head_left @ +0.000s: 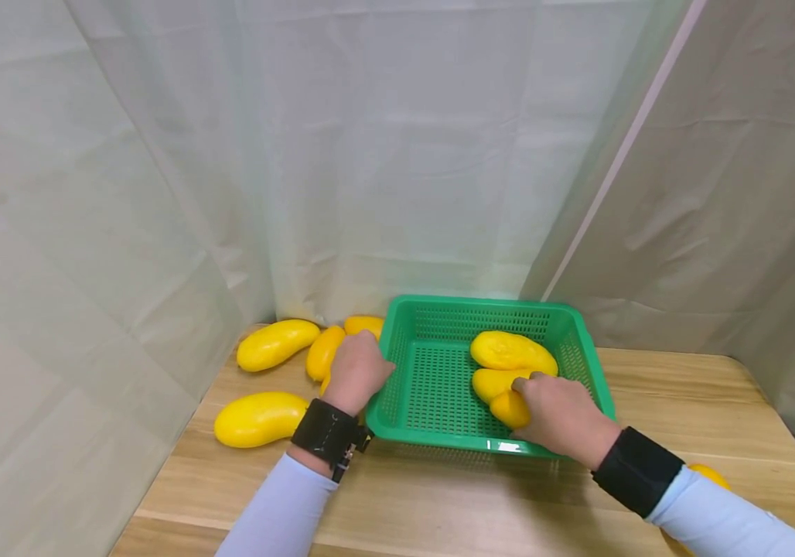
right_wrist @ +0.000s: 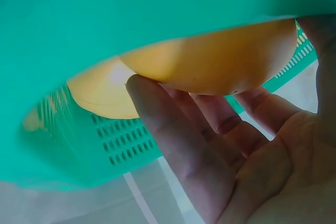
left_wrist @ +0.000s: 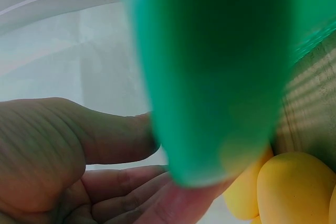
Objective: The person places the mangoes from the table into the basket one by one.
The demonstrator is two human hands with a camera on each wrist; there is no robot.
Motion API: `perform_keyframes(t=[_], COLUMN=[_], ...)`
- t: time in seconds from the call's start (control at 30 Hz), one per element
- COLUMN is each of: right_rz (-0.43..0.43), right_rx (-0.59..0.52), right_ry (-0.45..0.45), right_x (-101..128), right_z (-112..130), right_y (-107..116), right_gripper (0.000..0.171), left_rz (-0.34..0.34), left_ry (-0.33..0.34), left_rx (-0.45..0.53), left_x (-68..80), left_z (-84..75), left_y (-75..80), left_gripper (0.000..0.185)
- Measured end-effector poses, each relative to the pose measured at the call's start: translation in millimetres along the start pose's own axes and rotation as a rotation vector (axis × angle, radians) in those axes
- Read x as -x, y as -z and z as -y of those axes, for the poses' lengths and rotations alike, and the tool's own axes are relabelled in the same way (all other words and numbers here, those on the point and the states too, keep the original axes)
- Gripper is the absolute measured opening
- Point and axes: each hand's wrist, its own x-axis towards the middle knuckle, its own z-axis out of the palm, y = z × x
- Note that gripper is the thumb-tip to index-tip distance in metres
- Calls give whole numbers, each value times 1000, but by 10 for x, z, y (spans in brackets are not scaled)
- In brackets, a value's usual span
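A green plastic basket (head_left: 432, 439) with slotted walls stands on the wooden table. My left hand (head_left: 358, 373) grips its left rim; in the left wrist view the thumb lies on one side of the rim (left_wrist: 210, 145) and the fingers on the other. Inside the basket, at the right, my right hand (head_left: 564, 414) holds a yellow mango (head_left: 509, 408) near the front wall. In the right wrist view the fingers (right_wrist: 178, 145) curl against the mango (right_wrist: 220, 61). Two more mangoes (head_left: 512, 352) lie just behind it, one partly covered.
Several mangoes (head_left: 261, 418) lie on the table left of the basket, some partly behind my left hand. Another mango (head_left: 709, 473) shows from behind my right forearm. White curtains (head_left: 397, 155) hang close behind the basket and along both sides.
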Motion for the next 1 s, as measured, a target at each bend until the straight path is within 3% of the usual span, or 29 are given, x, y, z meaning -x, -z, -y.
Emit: perform_keyframes(t=[0.43, 0.73, 1.0], right_rz=[-36, 1, -23], right_rx=[63, 19, -9], right_ry=[66, 44, 63], right_x=[76, 117, 112], right_z=[-8, 14, 12], right_y=[-2, 74, 55], right_gripper=[52, 50, 41], left_rz=[-5, -27, -42], left_ry=[-3, -18, -42], left_rx=[3, -4, 6], left_x=[23, 5, -6], left_z=[-13, 5, 24], left_y=[10, -11, -24], left_gripper=[28, 28, 24])
